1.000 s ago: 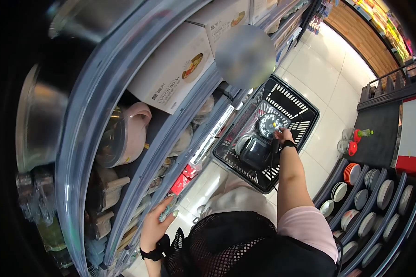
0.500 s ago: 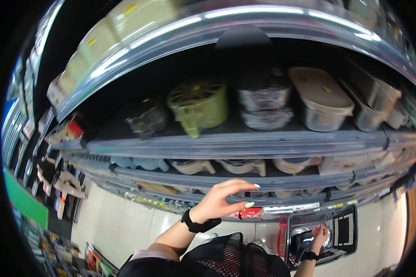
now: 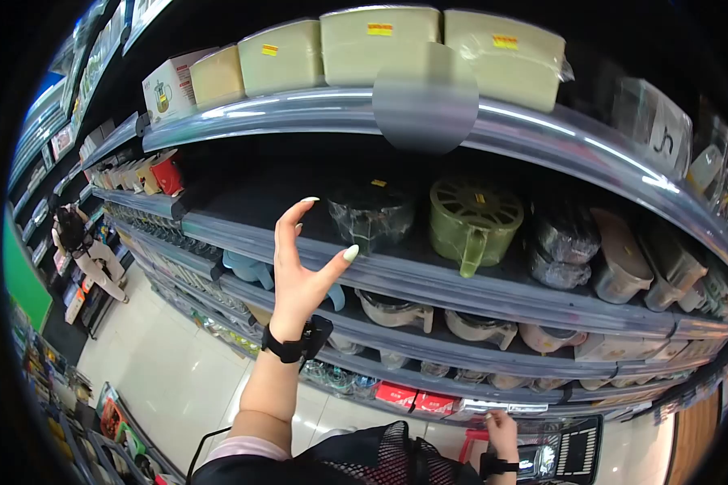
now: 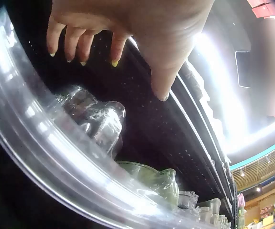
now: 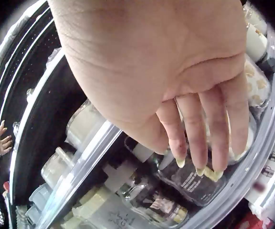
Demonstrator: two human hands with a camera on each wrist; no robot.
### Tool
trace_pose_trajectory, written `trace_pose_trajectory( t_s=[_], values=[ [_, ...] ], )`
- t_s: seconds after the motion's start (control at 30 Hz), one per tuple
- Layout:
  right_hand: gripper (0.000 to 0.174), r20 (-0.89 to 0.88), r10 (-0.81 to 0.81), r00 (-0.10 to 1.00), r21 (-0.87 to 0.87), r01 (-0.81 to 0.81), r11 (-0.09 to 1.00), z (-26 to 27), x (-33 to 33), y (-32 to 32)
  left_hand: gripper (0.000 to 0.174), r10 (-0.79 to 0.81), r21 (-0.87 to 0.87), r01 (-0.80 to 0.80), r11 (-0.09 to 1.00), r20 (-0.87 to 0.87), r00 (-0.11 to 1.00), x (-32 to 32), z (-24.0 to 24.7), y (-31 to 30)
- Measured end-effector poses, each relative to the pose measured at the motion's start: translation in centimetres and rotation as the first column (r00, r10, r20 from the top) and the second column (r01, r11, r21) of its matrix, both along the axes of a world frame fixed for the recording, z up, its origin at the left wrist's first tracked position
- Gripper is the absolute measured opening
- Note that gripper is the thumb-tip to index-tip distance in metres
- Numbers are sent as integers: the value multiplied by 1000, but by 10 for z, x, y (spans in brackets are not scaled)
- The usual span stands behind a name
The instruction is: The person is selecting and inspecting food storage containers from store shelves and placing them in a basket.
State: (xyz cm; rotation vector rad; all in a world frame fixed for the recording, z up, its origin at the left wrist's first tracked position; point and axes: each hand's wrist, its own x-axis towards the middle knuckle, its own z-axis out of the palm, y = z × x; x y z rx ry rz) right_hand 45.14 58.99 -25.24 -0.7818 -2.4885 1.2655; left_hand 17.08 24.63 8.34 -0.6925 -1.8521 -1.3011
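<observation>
In the head view my left hand (image 3: 295, 283) is raised before the shelf, thumb and fingers spread apart with nothing between them. Just beyond its fingertips sits a dark container (image 3: 372, 214) wrapped in clear film with a yellow label. The left wrist view shows this wrapped container (image 4: 99, 121) below the hand, apart from the fingers. To its right stands a green strainer-like container (image 3: 476, 222) with a slotted top and a handle. My right hand (image 3: 503, 436) hangs low by the black basket (image 3: 578, 449). Its fingers (image 5: 192, 131) droop loosely and hold nothing in the right wrist view.
Pale green boxes (image 3: 380, 48) line the shelf above, whose clear front edge (image 3: 558, 133) juts out over the middle shelf. Wrapped bowls (image 3: 396, 307) with handles stand on the shelf below. Another person (image 3: 85, 242) is in the aisle at far left.
The head view has turned from the basket to the shelves. My left hand has risen from low beside the shelf toward the wrapped dark container. My right hand has left the basket's inside.
</observation>
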Motion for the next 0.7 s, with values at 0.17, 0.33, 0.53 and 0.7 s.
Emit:
trace_pose_trajectory(
  t_s=[0.17,0.33,0.53,0.7],
  values=[
    [23,87,128,988,73,-135,988,28,-39,-26,96,45,-257,-33,966,40,998,-26,12,7],
    [28,54,194,980,-17,-193,981,38,-74,-47,84,23,-296,51,954,239,971,-41,12,16],
    [24,-9,298,955,-184,-294,938,63,-95,-76,79,57,-100,-78,992,-200,978,-53,-17,8],
    [26,-61,264,963,-130,-269,954,104,-104,-89,94,-71,66,114,991,-459,886,-58,-31,-5]
  ],
)
